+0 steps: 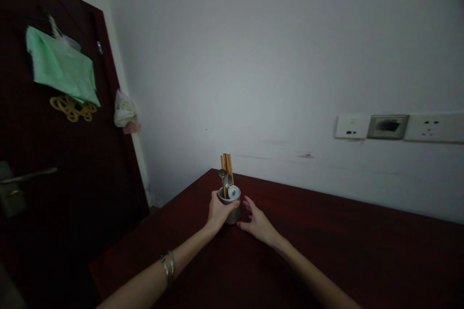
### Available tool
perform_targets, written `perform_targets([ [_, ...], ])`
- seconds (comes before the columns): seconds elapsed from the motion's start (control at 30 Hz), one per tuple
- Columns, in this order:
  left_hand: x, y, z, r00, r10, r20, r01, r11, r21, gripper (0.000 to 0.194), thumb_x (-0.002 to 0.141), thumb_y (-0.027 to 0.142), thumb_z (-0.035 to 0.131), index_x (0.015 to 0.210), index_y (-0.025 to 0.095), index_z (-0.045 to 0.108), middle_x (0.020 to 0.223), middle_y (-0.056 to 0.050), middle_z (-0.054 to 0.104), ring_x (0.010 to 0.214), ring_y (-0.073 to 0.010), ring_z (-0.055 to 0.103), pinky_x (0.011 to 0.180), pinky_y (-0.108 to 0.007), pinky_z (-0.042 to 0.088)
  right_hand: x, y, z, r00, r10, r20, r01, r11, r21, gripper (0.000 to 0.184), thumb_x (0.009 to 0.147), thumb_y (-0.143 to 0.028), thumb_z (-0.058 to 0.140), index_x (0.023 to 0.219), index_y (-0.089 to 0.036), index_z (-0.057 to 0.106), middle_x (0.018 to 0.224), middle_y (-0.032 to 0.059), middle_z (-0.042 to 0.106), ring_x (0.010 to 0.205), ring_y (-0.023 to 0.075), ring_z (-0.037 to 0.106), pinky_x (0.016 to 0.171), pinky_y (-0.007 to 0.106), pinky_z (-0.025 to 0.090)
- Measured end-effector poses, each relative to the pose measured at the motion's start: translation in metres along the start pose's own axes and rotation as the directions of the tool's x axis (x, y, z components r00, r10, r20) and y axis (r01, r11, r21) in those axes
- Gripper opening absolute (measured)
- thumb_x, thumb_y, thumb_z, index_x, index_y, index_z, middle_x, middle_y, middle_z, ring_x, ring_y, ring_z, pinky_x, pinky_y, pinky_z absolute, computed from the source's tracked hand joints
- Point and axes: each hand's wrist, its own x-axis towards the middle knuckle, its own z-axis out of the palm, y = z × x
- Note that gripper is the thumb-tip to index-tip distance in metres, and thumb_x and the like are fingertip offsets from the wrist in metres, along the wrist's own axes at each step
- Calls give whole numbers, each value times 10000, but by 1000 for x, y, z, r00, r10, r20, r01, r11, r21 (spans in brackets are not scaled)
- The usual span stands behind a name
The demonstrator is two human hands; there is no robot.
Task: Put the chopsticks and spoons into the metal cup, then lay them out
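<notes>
A grey utensil holder [234, 216] stands upright on the dark red table [297, 217], near its far corner. Several wooden chopsticks [228, 161], metal spoons [227, 181] and a white spoon with a blue mark [234, 192] stick up out of it. My left hand [218, 211] is wrapped round the holder's left side, its thumb across the front below the rim. At the right side, my right hand [256, 222] is open, fingers curved and apart, close beside the holder. Whether its fingertips touch the holder I cannot tell.
A white wall [253, 82] rises behind the table, with sockets [352, 127] at the right. To the left is a dark door [72, 169] with a handle [29, 175] and a hanging green cloth [61, 63]. A plastic bag [124, 110] hangs by the door frame.
</notes>
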Motion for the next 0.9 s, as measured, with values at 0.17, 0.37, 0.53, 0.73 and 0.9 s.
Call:
perform_targets([
  [0.17, -3, -5, 3, 1000, 25, 13, -24, 999, -34, 580, 484, 279, 756, 957, 151, 446, 949, -73, 590, 896, -190, 572, 784, -300, 427, 19, 2, 19, 988, -152, 10, 150, 980, 128, 870, 554, -224, 695, 1302, -218, 250, 1269, 90, 452, 1145, 226, 443, 952, 403, 347],
  [0.37, -5, -8, 3, 999, 31, 28, -29, 997, -71, 615, 482, 275, 748, 994, 154, 430, 982, -74, 570, 937, -201, 552, 828, -317, 406, 25, 1, 31, 986, -167, -23, 169, 978, 127, 733, 568, -210, 676, 1223, -204, 346, 1161, 63, 544, 1049, 214, 521, 918, 369, 382],
  [0.53, -6, -9, -2, 994, 60, 86, -49, 991, -124, 639, 518, 290, 739, 1054, 158, 418, 1054, -84, 541, 1005, -204, 517, 887, -330, 371, 20, -1, 31, 987, -156, -43, 159, 985, 73, 630, 595, -222, 651, 1164, -184, 382, 1111, 71, 567, 989, 206, 552, 871, 352, 413],
  [0.73, 13, -2, -11, 991, 35, 128, -2, 969, -246, 579, 605, 320, 690, 1092, 178, 412, 1025, -80, 533, 955, -179, 531, 849, -316, 402, 20, 0, 31, 995, -76, -57, 77, 997, -1, 640, 574, -280, 679, 1138, -175, 394, 1050, 72, 596, 930, 198, 573, 819, 325, 434],
  [0.9, 40, 17, -14, 999, 46, 14, -39, 950, -311, 511, 618, 322, 676, 1045, 165, 443, 967, -73, 527, 831, -143, 550, 778, -300, 439, 20, -1, 31, 995, -72, -62, 72, 997, -12, 652, 558, -278, 686, 1133, -180, 395, 1070, 72, 587, 958, 200, 562, 839, 320, 420],
])
